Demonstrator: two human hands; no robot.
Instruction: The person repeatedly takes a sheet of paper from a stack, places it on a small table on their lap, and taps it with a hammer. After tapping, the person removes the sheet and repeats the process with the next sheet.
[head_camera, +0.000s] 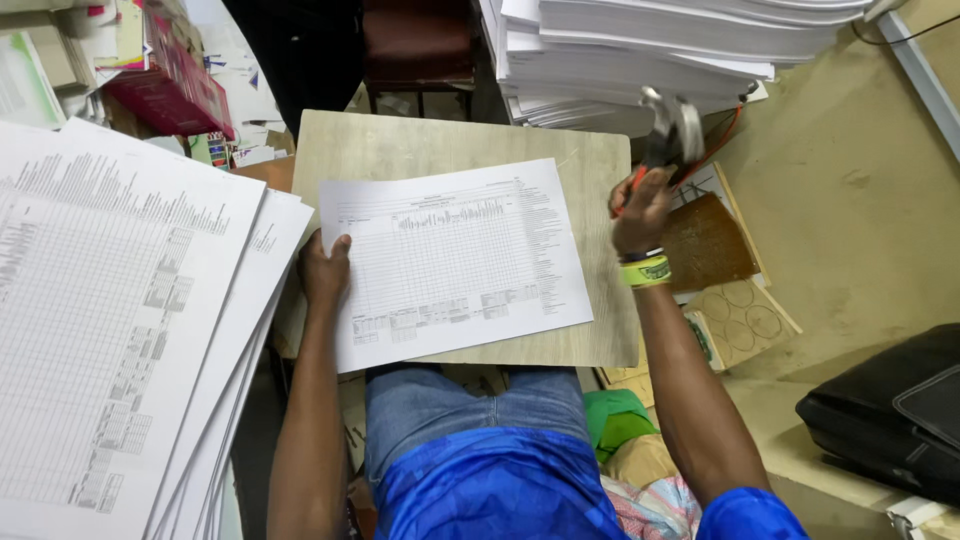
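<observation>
The left hand (325, 270) lies flat on the left edge of a printed sheet (455, 260), fingers spread loosely and not gripping, so the paper stays pinned against the small wooden worktop (400, 145) on the person's lap. The sheet lies slightly askew, its lower left corner hanging over the board's front edge. The right hand (640, 210) is clamped around the red handle of a hammer (672, 125), raised above the worktop's right edge with the metal head up; holding the sheet down with the other hand keeps it from shifting under a blow.

The hammer head is blurred, so its exact shape is hard to tell, and what it would strike on the sheet does not show: no nail, staple or punch is visible. A large pile of printed sheets (120, 300) at left runs out of the frame. A tall paper stack (650, 50) behind is cut off at the top. A black bag (890, 420) at right is only partly in view.
</observation>
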